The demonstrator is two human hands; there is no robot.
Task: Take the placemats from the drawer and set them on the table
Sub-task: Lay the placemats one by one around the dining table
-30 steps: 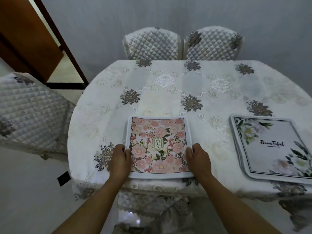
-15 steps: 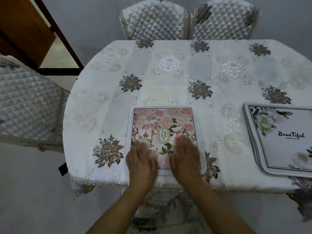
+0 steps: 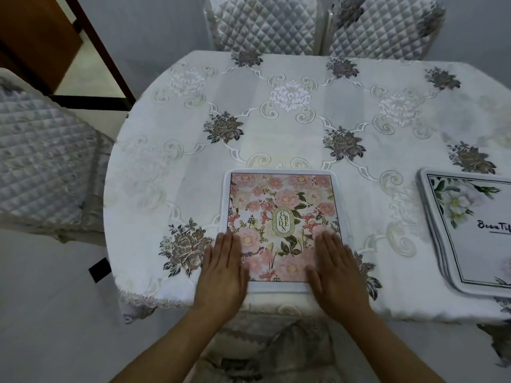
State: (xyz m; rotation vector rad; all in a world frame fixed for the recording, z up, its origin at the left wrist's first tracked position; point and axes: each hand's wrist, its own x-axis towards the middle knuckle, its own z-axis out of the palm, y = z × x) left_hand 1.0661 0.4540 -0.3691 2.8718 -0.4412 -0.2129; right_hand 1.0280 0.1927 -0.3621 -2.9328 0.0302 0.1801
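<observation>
A pink floral placemat [image 3: 282, 205] with a "GARDEN" label lies flat on the table [image 3: 276, 120], close to its near edge. My left hand [image 3: 222, 275] rests flat on the mat's near left corner, fingers straight and together. My right hand [image 3: 336, 272] lies flat on the near right corner in the same way. Neither hand grips anything. At the right, a stack of white placemats [image 3: 470, 233] with white flowers and black script sits on the table, partly cut off by the frame. The drawer is not in view.
The oval table wears a white embroidered cloth with grey roses. Two quilted chairs [image 3: 318, 23] stand at the far side, another [image 3: 47, 161] at the left, and one [image 3: 265, 349] right below me. A brown door [image 3: 36, 42] is at the upper left.
My hands went from gripping the pink mat's sides to lying flat on it, then slid apart to its near corners. The view has moved closer to the table.
</observation>
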